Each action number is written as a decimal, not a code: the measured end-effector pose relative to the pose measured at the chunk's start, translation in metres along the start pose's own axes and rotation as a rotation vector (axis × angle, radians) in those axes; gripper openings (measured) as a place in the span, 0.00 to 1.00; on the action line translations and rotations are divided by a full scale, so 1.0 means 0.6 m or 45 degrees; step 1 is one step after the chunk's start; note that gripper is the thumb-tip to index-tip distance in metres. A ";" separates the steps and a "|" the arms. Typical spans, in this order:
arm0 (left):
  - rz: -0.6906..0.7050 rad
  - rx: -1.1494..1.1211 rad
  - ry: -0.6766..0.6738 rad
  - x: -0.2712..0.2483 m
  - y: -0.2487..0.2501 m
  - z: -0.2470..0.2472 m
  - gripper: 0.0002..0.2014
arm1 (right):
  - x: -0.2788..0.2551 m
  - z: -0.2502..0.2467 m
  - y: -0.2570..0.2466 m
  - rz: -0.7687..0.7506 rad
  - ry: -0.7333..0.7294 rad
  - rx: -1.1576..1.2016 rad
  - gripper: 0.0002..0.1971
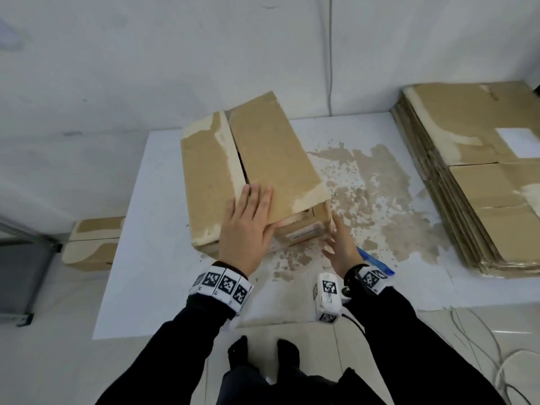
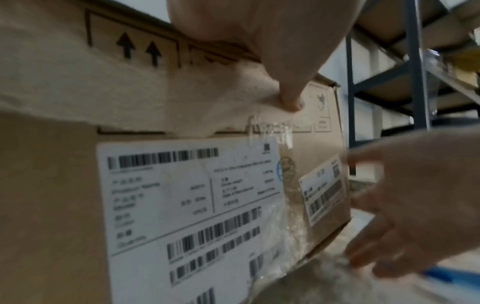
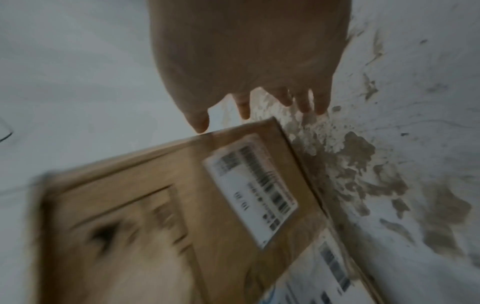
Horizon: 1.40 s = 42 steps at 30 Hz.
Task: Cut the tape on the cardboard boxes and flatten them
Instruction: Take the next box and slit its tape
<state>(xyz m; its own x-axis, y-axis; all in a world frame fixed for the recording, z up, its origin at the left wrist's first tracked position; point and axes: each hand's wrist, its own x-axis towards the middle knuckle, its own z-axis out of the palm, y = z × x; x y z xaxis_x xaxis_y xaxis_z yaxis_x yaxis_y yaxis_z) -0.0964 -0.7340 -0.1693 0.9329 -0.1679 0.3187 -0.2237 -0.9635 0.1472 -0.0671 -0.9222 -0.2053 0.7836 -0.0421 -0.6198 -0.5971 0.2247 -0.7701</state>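
A brown cardboard box (image 1: 222, 176) stands on the white table (image 1: 152, 229), its two top flaps parted along the middle seam. My left hand (image 1: 248, 223) lies flat on the near end of the right flap, fingers straight, thumb (image 2: 291, 98) hooked over the box's front edge above the white barcode label (image 2: 182, 197). My right hand (image 1: 340, 244) hovers open just off the box's near right corner (image 3: 272, 131), fingers spread and holding nothing. A blue-handled cutter (image 1: 377, 263) lies on the table under my right wrist.
A stack of flattened boxes (image 1: 482, 176) fills the right side of the table. Another box (image 1: 93, 244) sits on the floor to the left beside a grey metal rack (image 1: 26, 273). Brown residue patches (image 1: 377, 194) mark the tabletop. Cables (image 1: 496, 361) trail on the floor at right.
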 end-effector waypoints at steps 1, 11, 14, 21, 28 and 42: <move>-0.018 -0.096 0.080 0.000 0.004 -0.003 0.27 | -0.004 0.000 -0.008 -0.001 -0.030 0.085 0.22; -0.982 -1.979 0.297 -0.020 -0.003 -0.033 0.37 | -0.098 0.073 -0.099 -1.155 -0.162 -0.325 0.25; -1.323 -1.756 0.592 -0.056 -0.036 -0.045 0.27 | -0.088 0.102 -0.072 -1.452 -0.251 -0.908 0.30; -0.883 -0.916 0.472 -0.062 -0.099 -0.123 0.36 | -0.095 0.185 -0.004 -1.696 -0.627 -1.342 0.23; -1.173 -1.222 0.231 -0.108 -0.147 -0.057 0.22 | -0.028 0.019 -0.010 -1.232 0.186 -1.061 0.15; -0.624 -0.482 0.048 -0.100 -0.184 -0.069 0.21 | -0.021 0.021 -0.049 -0.686 0.276 -1.092 0.07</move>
<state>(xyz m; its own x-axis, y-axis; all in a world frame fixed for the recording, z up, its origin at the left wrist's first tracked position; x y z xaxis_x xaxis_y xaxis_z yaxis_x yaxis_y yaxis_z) -0.1390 -0.6087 -0.1658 0.9434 0.2896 0.1619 0.1372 -0.7848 0.6044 -0.0573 -0.9159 -0.1726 0.9860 -0.1254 -0.1097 -0.1649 -0.6410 -0.7496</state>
